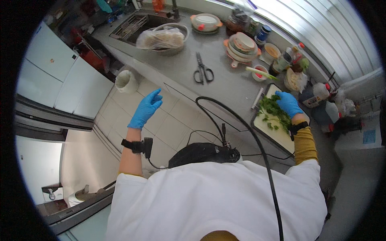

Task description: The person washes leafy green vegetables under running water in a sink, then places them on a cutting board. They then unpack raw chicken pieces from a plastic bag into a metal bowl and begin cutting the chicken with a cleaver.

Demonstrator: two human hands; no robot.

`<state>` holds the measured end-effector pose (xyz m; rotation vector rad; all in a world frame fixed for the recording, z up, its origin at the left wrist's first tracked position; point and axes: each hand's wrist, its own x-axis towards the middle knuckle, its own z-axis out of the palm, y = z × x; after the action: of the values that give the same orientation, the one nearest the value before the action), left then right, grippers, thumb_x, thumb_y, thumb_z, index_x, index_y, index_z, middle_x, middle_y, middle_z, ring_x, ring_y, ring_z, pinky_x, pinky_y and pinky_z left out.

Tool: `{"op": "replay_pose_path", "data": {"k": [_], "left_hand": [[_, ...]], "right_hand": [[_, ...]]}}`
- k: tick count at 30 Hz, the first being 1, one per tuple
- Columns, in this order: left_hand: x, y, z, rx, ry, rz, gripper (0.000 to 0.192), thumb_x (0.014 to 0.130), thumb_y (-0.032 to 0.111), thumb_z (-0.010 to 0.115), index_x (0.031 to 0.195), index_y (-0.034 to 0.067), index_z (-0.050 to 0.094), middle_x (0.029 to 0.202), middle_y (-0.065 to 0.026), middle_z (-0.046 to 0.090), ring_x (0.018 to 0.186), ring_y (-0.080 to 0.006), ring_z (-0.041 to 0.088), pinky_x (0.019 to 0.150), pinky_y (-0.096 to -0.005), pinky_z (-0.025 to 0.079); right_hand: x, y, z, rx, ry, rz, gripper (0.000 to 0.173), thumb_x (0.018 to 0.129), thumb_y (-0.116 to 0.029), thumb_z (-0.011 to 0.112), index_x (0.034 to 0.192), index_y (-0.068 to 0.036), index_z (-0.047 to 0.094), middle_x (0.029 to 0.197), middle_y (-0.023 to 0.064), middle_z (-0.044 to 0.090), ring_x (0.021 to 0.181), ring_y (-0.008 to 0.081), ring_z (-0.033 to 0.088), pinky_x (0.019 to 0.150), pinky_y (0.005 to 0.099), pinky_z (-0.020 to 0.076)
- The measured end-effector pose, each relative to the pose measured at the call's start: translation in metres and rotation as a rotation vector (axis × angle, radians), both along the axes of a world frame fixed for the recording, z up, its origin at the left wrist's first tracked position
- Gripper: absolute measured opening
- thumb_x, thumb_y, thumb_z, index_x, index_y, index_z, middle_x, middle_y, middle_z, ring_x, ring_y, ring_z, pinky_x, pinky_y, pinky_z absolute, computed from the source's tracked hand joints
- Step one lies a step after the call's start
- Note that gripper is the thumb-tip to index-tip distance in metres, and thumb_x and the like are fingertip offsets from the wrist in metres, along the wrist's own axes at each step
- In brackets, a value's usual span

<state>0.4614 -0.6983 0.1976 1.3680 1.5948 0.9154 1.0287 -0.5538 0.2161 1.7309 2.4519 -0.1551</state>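
My left hand (146, 109), in a blue glove, hangs over the tiled floor in front of the counter. Its fingers are somewhat apart and hold nothing. Leafy green herbs (273, 111) lie spread on a white cutting board with a dark rim (286, 139). My right hand (288, 104), also gloved in blue, rests at the far right side of these herbs. Its fingertips are partly hidden, so I cannot tell if they grip any leaves. A pale bar-like handle (257, 98) sits at the board's left edge.
Black-handled scissors (202, 70) lie on the grey counter (178, 67). Behind the board are a small bowl (259, 73) with a green stalk across it, stacked dishes (242, 48) and several bottles (282, 62). A bagged basin (164, 39) stands by the sink (132, 28). A black cable (262, 144) loops ahead.
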Motion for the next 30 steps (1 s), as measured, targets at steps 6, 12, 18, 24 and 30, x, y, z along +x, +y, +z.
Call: {"op": "replay_pose_path", "data": {"k": [6,12,18,24,30], "left_hand": [[-0.104,-0.042,0.006,0.001,-0.014,0.149,0.048,0.087,0.013,0.059,0.132,0.008,0.043,0.113,-0.0111,0.058,0.101,-0.0183,0.056,0.089,-0.0298,0.045],[-0.169,-0.063,0.002,-0.023,-0.022,0.327,0.048,0.087,0.012,0.058,0.133,0.01,0.043,0.114,-0.0099,0.058,0.101,-0.0172,0.055,0.089,-0.0286,0.045],[-0.226,-0.041,-0.011,-0.028,-0.046,0.41,0.046,0.088,0.011,0.057,0.132,0.011,0.045,0.112,-0.0091,0.059,0.1,-0.0157,0.055,0.089,-0.0284,0.044],[-0.289,0.016,-0.008,-0.037,0.046,0.405,0.045,0.087,0.013,0.058,0.131,0.01,0.047,0.11,-0.0082,0.06,0.099,-0.0147,0.055,0.088,-0.0275,0.044],[-0.345,0.088,-0.009,-0.084,0.044,0.392,0.045,0.087,0.015,0.059,0.13,0.009,0.047,0.111,-0.0088,0.06,0.099,-0.015,0.056,0.087,-0.0273,0.045]], "right_hand": [[-0.167,0.05,0.007,-0.009,0.132,0.209,0.034,0.082,-0.02,0.057,0.115,-0.009,0.058,0.103,0.0179,0.062,0.094,0.0336,0.059,0.083,0.0422,0.0471],[-0.306,0.109,0.016,-0.082,0.347,0.294,0.037,0.085,-0.02,0.058,0.119,-0.007,0.056,0.111,0.016,0.06,0.1,0.0323,0.058,0.088,0.0372,0.0453],[-0.397,0.167,0.003,-0.099,0.586,0.235,0.042,0.085,-0.023,0.054,0.124,-0.007,0.052,0.117,0.0164,0.058,0.105,0.0303,0.057,0.091,0.0365,0.0439],[-0.446,0.235,0.005,-0.055,0.76,0.172,0.041,0.084,-0.016,0.056,0.124,-0.007,0.052,0.11,0.0168,0.061,0.099,0.0289,0.06,0.085,0.0345,0.0468],[-0.471,0.277,0.01,-0.056,0.746,0.226,0.046,0.084,-0.012,0.058,0.128,-0.004,0.047,0.1,0.0178,0.063,0.092,0.0233,0.062,0.081,0.0319,0.0485]]}}
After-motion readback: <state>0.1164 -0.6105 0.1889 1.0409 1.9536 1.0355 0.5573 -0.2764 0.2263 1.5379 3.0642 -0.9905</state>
